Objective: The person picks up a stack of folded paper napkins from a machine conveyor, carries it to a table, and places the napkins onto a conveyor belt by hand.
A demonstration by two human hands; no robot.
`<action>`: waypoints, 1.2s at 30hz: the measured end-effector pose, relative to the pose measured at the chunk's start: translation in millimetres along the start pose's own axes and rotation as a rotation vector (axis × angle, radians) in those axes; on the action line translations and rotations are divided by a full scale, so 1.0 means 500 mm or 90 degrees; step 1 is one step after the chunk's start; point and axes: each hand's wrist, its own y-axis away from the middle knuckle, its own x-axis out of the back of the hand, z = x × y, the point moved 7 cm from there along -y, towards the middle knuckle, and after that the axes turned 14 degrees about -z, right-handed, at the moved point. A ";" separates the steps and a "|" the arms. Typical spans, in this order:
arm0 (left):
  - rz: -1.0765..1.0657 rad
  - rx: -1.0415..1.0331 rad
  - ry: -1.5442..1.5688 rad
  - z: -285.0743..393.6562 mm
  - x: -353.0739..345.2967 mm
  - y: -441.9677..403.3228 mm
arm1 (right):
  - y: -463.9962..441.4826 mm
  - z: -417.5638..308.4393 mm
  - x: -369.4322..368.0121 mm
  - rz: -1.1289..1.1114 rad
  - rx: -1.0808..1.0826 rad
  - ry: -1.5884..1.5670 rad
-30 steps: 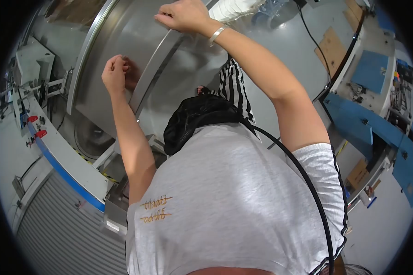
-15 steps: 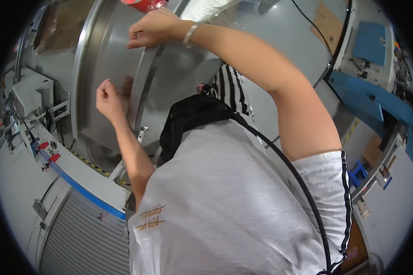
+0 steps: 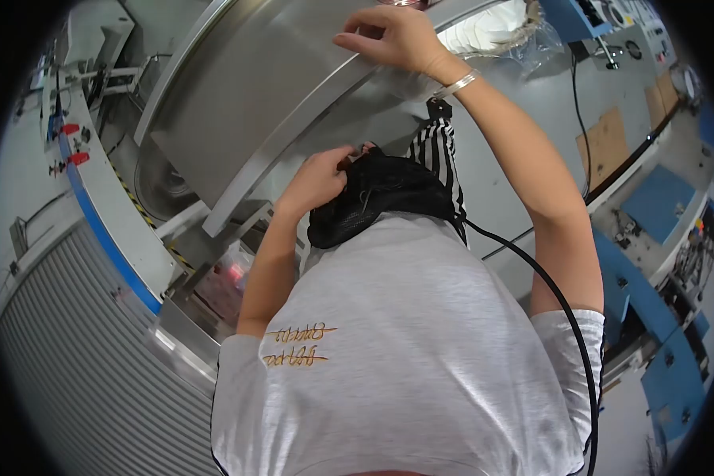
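My left hand [image 3: 316,184] is beside the black mesh bag [image 3: 381,190] at my waist, its fingers loosely curved and apart. Whether it touches the bag is unclear, and no object shows in it. Over the near rim of the stainless steel table [image 3: 238,103] hangs my right hand [image 3: 393,38], thumb and fingers bent with a gap between them and nothing visible inside. A pale bracelet [image 3: 458,84] circles that wrist. Just beyond my right hand, a reddish round thing [image 3: 404,2] is cut off by the top edge. White layered pieces in clear plastic [image 3: 492,30] lie to the hand's right.
A white bench with a blue edge [image 3: 95,210] and red clamps [image 3: 78,159] runs along the left. Below it is a ribbed grey surface [image 3: 79,341]. Blue panels [image 3: 660,208] and cardboard [image 3: 607,151] are at right. A black cable [image 3: 559,297] crosses my right side.
My left hand has come from over the steel table back to the bag at my waist. The view has turned, and my right hand now appears farther right, near the white pieces.
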 end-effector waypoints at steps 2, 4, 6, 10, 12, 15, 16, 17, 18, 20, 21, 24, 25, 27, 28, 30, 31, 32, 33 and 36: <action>-0.013 0.048 0.083 -0.011 -0.010 -0.011 | 0.006 0.007 -0.007 -0.031 -0.056 -0.022; 0.055 0.001 0.034 -0.016 -0.010 -0.017 | 0.019 0.022 -0.021 -0.059 -0.149 -0.052; 0.096 -0.014 0.019 -0.017 -0.003 -0.011 | 0.053 -0.021 -0.026 -0.026 -0.030 0.000; 0.156 -0.040 0.040 -0.021 0.007 0.002 | 0.138 -0.071 -0.061 -0.078 0.054 0.030; 0.191 -0.076 0.013 -0.010 0.010 0.008 | 0.171 -0.061 -0.085 -0.192 -0.172 -0.145; 0.256 -0.155 -0.056 0.034 0.016 0.033 | 0.226 -0.040 -0.117 -0.282 -0.325 -0.268; 0.284 -0.203 -0.083 0.046 0.017 0.043 | 0.246 -0.032 -0.127 -0.297 -0.351 -0.301; 0.311 -0.253 -0.108 0.058 0.017 0.056 | 0.268 -0.023 -0.137 -0.312 -0.379 -0.335; 0.335 -0.288 -0.128 0.070 0.016 0.069 | 0.294 -0.007 -0.159 -0.370 -0.411 -0.400; 0.387 -0.361 -0.163 0.096 0.016 0.096 | 0.324 0.001 -0.185 -0.395 -0.458 -0.478; 0.394 -0.384 -0.179 0.104 0.013 0.105 | 0.329 -0.008 -0.191 -0.409 -0.482 -0.518; 0.423 -0.444 -0.222 0.114 0.002 0.137 | 0.334 -0.022 -0.185 -0.426 -0.546 -0.571; 0.438 -0.461 -0.236 0.116 -0.002 0.147 | 0.336 -0.022 -0.185 -0.401 -0.562 -0.590; 0.452 -0.487 -0.258 0.121 -0.009 0.168 | 0.323 -0.042 -0.175 -0.415 -0.534 -0.557; 0.451 -0.495 -0.265 0.125 -0.012 0.181 | 0.318 -0.050 -0.173 -0.423 -0.520 -0.540; 0.447 -0.507 -0.276 0.128 -0.019 0.200 | 0.327 -0.049 -0.190 -0.438 -0.512 -0.583; 0.446 -0.512 -0.281 0.128 -0.021 0.206 | 0.332 -0.048 -0.200 -0.446 -0.507 -0.603; 0.445 -0.517 -0.286 0.128 -0.023 0.213 | 0.333 -0.049 -0.207 -0.441 -0.490 -0.597; 0.444 -0.515 -0.293 0.129 -0.025 0.218 | 0.333 -0.050 -0.213 -0.437 -0.471 -0.591; 0.441 -0.512 -0.312 0.130 -0.031 0.232 | 0.323 -0.071 -0.207 -0.428 -0.449 -0.550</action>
